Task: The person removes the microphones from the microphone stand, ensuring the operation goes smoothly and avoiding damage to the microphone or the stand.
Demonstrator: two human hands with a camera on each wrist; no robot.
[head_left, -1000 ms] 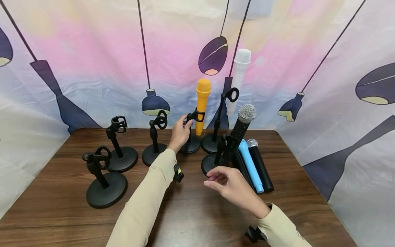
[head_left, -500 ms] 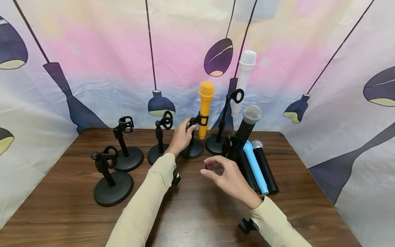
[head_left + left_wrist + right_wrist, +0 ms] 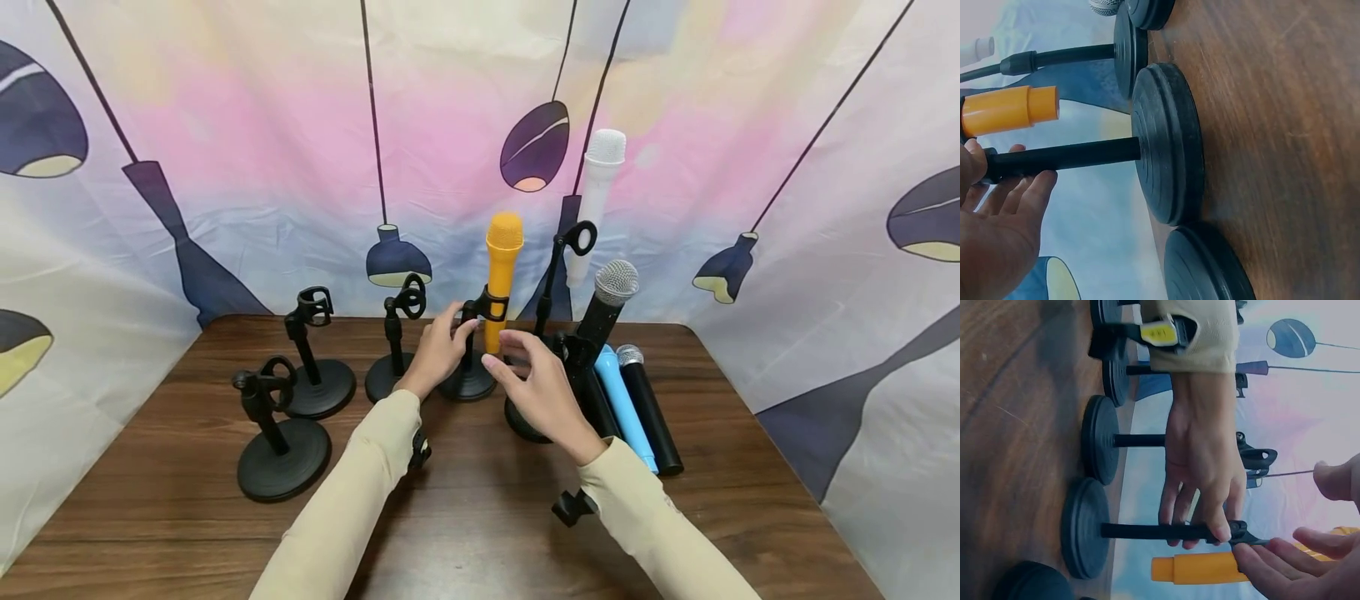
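My left hand (image 3: 437,354) grips the upper pole of a black microphone stand (image 3: 1085,155), thumb and fingers on either side near its joint. Clipped upright in that stand's holder is a yellow microphone (image 3: 504,254), its lower end hanging free beside the pole in the left wrist view. My right hand (image 3: 543,396) is just right of the yellow microphone's lower end, thumb and fingers parted and slightly bent, holding nothing. In the right wrist view its fingers (image 3: 1272,565) overlap the clip and the microphone's handle.
Several bare stands (image 3: 285,454) occupy the table's left side. A white microphone (image 3: 598,183) and a black one with a silver head (image 3: 600,312) rise from stands at right. Blue (image 3: 626,408) and black (image 3: 652,417) microphones lie beyond. A printed cloth (image 3: 300,108) hangs behind.
My right hand has moved forward and up, from over the table to beside the yellow microphone. My left hand stays on the same stand. The head view has shifted slightly left.
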